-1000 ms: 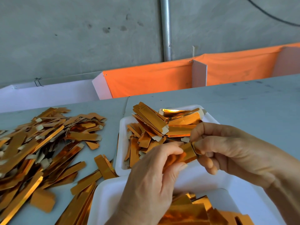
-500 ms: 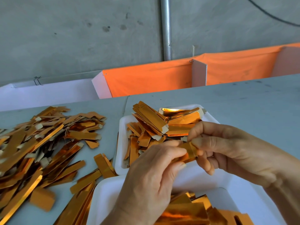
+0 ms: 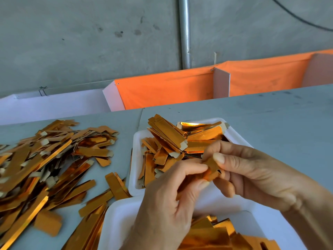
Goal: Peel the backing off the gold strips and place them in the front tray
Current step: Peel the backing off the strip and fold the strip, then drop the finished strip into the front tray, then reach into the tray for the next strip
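Note:
A small gold strip is held between both hands above the gap between two white trays. My left hand pinches its near end between thumb and fingers. My right hand pinches the far end, thumb on top. Most of the strip is hidden by the fingers. The front tray lies at the bottom edge with shiny gold pieces inside. The rear tray is heaped with several gold strips.
A large loose pile of gold strips covers the grey table on the left. More strips lie by the front tray's left side. Orange cloth bins and a metal pole stand behind the table.
Both hands have drawn closer together on the strip, and the right thumb has slid over its end. The visible part of the strip has shrunk between the fingers.

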`<state>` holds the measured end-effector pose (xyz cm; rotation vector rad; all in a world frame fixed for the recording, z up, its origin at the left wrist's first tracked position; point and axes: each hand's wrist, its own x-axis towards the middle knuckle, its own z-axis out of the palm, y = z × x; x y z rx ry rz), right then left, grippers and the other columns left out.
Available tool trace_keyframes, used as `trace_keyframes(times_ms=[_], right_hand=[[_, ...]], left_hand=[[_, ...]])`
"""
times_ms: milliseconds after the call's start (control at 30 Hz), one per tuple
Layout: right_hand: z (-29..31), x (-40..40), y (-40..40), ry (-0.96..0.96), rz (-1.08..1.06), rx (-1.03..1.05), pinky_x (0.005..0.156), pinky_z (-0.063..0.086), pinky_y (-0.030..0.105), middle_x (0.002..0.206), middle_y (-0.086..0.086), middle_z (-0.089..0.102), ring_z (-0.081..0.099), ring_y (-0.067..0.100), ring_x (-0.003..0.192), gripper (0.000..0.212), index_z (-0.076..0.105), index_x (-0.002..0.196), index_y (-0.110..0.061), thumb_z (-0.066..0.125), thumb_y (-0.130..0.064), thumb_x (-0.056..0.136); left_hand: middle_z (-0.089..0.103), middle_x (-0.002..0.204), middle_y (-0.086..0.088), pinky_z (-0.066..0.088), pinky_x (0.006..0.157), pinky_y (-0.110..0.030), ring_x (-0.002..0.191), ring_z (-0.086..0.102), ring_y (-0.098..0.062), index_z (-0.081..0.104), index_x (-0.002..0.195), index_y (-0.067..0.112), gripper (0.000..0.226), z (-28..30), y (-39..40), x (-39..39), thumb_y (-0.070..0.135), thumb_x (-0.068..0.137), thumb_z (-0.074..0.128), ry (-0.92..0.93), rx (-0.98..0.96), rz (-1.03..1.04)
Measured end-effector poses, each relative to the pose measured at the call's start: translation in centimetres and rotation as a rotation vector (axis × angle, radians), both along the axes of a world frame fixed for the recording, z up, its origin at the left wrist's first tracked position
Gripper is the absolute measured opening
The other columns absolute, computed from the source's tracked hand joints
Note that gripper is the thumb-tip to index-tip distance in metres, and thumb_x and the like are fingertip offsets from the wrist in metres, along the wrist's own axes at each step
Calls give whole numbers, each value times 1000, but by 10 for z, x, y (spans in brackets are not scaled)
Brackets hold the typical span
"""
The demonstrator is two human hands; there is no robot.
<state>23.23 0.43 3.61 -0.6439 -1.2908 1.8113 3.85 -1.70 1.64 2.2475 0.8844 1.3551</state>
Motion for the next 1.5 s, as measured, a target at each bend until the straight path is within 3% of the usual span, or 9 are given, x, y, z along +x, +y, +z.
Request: trace_keyframes(times_ms=[367,600,700,833,967,1100,1200,1300,1500], right_hand=[[-2,-1,1,-98,-36,61,49,46,19,59,0,53,53,13,47,37,65,81,-10,86,-36,64],[-1,17,0,-388,44,25,50,43,20,63,1,52,48,17,53,35,65,83,-11,79,-41,72],[-2,10,0,-496,-195,122,49,39,16,58,-1,45,43,14,49,37,65,79,-14,74,-50,75],[-7,-10,6,-424,-619,266,58,52,20,59,2,61,61,14,56,16,65,71,-22,65,-36,79],[-12,-29,24,-875,-675,465,65,46,6,79,-16,67,61,-9,78,16,64,77,-38,60,-29,90],[-20,-47,48,-1217,-499,596,60,39,1,122,-13,56,53,0,90,33,54,124,-37,58,-26,93],[-35,-65,70,-1371,-440,678,102,38,25,153,-6,25,33,20,133,56,31,143,-43,55,-29,95],[-51,-80,89,-1633,-228,735,116,22,51,158,-3,10,2,33,145,54,33,141,-43,53,-27,94],[-54,-77,99,-1605,-321,770,102,43,40,136,3,44,46,25,123,30,53,127,-21,48,-19,98]], left_hand=[[69,97,15,54,75,-30,92,67,-6,54,106,42,19,-3,-1,-2,45,88,51,-12,-132,-36],[70,97,23,50,79,-12,93,66,4,55,104,36,29,-2,0,1,53,81,58,75,-336,-154],[69,96,27,42,72,-1,92,61,14,53,102,39,33,-4,3,-2,64,85,42,133,-260,19],[68,87,22,48,71,-9,86,62,10,53,99,38,27,-6,7,-5,53,88,34,164,-183,281],[63,88,23,52,73,-15,82,61,5,48,99,39,20,-10,9,-4,41,92,29,244,-151,480],[57,90,23,48,74,-16,87,56,1,41,96,43,19,-12,13,-5,24,97,42,301,-216,562],[56,97,25,48,79,-16,93,54,1,44,105,43,22,-11,12,-4,23,97,43,325,-240,561],[57,107,24,48,86,-19,101,54,-1,45,115,42,24,-13,11,-2,27,97,42,351,-270,537],[57,102,27,45,82,-13,96,54,1,47,112,43,21,-15,12,-4,28,98,40,367,-281,540]])
